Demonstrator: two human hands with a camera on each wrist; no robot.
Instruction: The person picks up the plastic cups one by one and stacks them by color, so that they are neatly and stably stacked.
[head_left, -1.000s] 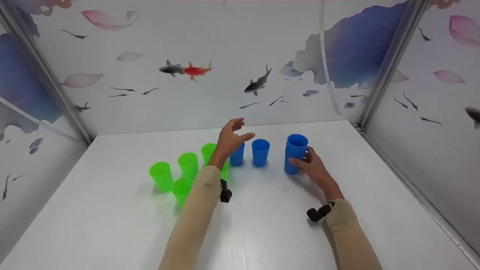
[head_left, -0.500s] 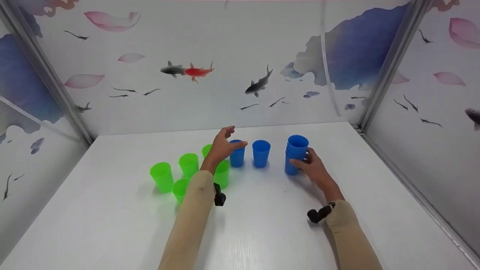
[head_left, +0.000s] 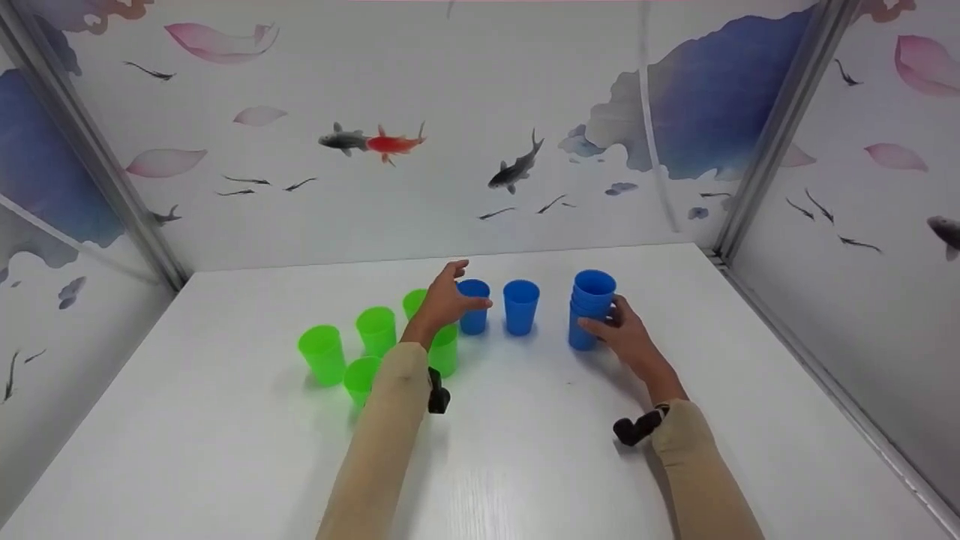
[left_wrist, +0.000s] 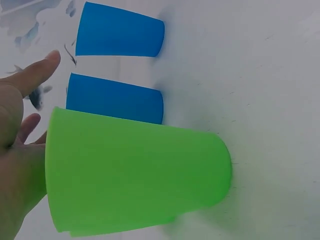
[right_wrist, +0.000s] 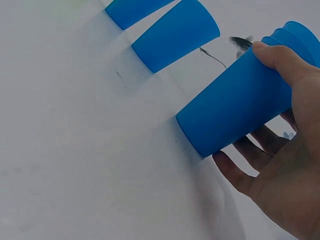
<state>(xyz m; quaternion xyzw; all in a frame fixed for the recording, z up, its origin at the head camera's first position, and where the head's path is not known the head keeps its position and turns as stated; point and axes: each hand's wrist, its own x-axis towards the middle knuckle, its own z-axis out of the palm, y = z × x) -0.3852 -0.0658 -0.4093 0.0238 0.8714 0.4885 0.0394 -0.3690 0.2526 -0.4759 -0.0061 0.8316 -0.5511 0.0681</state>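
At the right of the head view my right hand holds a stack of nested blue cups upright on the table. In the right wrist view, the thumb lies across the stack below its rims, fingers round the far side. My left hand is beside the left one of two single blue cups, thumb and fingers spread apart near its rim. The other single blue cup stands between that one and the stack. In the left wrist view, a green cup hides part of the left hand.
Several green cups stand upright on the left of the white table, some partly behind the left arm. Printed wall panels border the table at the back and sides.
My left hand has come down and slightly left, from above the blue cups to beside the left one. The right hand and its stack of cups have stayed in place.
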